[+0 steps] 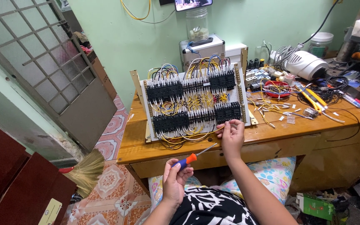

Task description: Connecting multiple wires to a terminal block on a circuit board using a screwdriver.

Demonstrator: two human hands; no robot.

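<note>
Screwdriver (193, 156), orange and blue handled, sits gripped in the raised left hand (176, 175), shaft angled up. Right hand (232, 135) reaches forward, fingertips pinching yellow wires (196, 134) at the wiring panel's (194, 102) lower edge on the worktop (271, 133).

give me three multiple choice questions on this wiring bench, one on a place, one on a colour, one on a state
1. Where does the right hand rest?
A. at the lower right edge of the wiring panel
B. on the white hair dryer
C. on the broom

2. What colours is the handle of the screwdriver?
A. green and black
B. orange and blue
C. all yellow

3. How is the left hand?
A. flat on the desk
B. open in the air
C. closed round the screwdriver

Answers:
1 A, its fingers touch the panel's lower right edge.
2 B, orange towards the shaft, blue in the grip.
3 C, its fingers wrap the handle below the desk edge.
</note>
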